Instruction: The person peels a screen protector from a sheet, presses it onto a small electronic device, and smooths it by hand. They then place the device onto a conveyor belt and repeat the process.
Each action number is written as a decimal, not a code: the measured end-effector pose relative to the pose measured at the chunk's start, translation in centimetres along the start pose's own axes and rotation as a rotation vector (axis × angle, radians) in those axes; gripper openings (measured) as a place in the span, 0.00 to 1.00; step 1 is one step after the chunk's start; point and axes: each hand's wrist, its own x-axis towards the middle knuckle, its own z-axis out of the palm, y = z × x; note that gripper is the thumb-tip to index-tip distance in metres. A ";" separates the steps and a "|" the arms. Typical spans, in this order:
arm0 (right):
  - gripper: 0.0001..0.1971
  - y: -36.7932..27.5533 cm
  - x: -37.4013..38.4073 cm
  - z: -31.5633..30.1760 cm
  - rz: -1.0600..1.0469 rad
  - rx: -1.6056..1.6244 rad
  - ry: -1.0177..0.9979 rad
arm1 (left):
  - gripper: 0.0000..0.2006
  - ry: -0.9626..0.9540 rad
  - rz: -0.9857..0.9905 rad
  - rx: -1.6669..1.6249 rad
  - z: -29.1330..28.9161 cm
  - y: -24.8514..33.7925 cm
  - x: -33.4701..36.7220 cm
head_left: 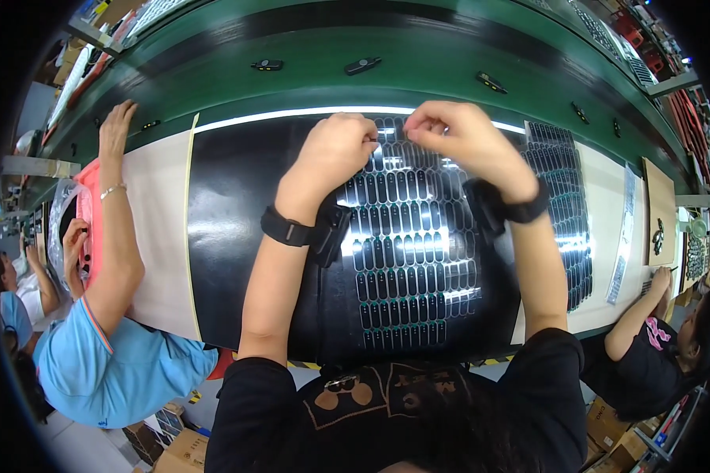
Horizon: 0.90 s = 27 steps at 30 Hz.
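A transparent sheet-like tray [402,248] lies on the black mat before me, with rows of dark, rounded strip-shaped pieces in it. Its far rows and right-hand slots look see-through, without dark pieces. Over its far left corner, my left hand [331,150] is closed in a pinch, with a small dark bit showing at the fingertips, too small to name. My right hand [469,142] hovers at the far right corner, thumb and index finger curled together; whatever they hold is hidden. A gap over the tray's far edge separates the hands. Both wrists carry black straps with box-like devices.
Beyond the bench edge runs a green conveyor belt [308,87] carrying small black devices [363,65]. A second tray [560,213] of dark pieces lies to the right. A co-worker in blue [126,355] reaches over the belt beside a pink bin [92,213]; another co-worker [647,339] sits right.
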 end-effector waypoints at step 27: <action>0.18 15.1 8.6 -7.2 0.435 -0.593 0.248 | 0.05 0.333 0.124 -0.107 -8.1 7.1 -2.0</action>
